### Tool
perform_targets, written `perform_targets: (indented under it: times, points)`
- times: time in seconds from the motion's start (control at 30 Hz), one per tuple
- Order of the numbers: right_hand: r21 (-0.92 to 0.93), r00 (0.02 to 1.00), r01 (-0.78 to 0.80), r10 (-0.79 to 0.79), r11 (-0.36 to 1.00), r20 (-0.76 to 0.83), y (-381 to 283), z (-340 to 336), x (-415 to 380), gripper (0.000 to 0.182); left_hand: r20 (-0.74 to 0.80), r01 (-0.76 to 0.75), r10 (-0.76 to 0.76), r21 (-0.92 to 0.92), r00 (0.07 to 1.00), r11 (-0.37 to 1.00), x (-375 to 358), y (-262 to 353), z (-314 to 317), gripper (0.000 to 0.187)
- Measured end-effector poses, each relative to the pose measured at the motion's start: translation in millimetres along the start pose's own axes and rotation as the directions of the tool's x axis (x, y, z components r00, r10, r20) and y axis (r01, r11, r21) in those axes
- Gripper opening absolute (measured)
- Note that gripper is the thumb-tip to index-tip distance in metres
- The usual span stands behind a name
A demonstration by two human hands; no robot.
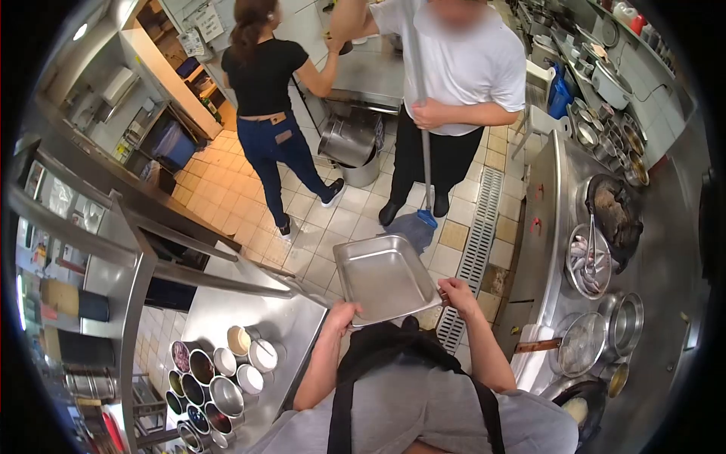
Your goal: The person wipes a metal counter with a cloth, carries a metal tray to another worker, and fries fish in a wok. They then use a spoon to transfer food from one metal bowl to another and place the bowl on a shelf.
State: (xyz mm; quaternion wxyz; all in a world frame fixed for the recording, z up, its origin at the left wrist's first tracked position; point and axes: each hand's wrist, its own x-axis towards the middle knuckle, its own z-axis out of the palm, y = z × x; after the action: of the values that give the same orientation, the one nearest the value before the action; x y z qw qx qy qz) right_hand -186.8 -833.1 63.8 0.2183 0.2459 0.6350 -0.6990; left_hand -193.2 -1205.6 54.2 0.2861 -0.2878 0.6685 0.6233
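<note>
An empty rectangular metal tray (384,277) is held out over the floor in front of my body. My left hand (344,315) grips its near left corner. At the near right corner, my right hand (458,295) has its fingers wrapped on the rim. The tray's inside is bare and shiny. Just beyond its far edge a grey mop head (411,229) with a blue clamp (426,218) lies on the tiles.
A person in white (476,76) holds the mop pole ahead; another in black (265,76) stands beyond left. Metal pots (358,151) stand behind them. Sauce containers (227,393) sit on the left counter; a wok (614,216) and strainers (582,344) line the right.
</note>
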Motion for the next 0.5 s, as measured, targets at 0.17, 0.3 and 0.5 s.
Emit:
perform_targets:
  times: [0.17,0.3,0.5]
  points:
    - [0.029,0.998,-0.068,0.068,0.997,0.008,8.7,1.0,26.1,0.03,-0.066,-0.002,-0.002,-0.06,0.998,0.998,31.4,85.6,-2.8,0.027]
    - [0.026,0.991,-0.124,0.125,0.992,-0.047,7.2,4.0,38.6,0.026,-0.075,-0.052,0.046,-0.079,0.996,0.995,129.8,136.7,-8.5,0.017]
    - [0.151,0.911,-0.18,0.223,0.972,-0.346,26.8,-4.7,48.1,0.024,-0.165,-0.325,0.311,-0.065,0.936,0.944,319.5,245.3,19.3,0.021]
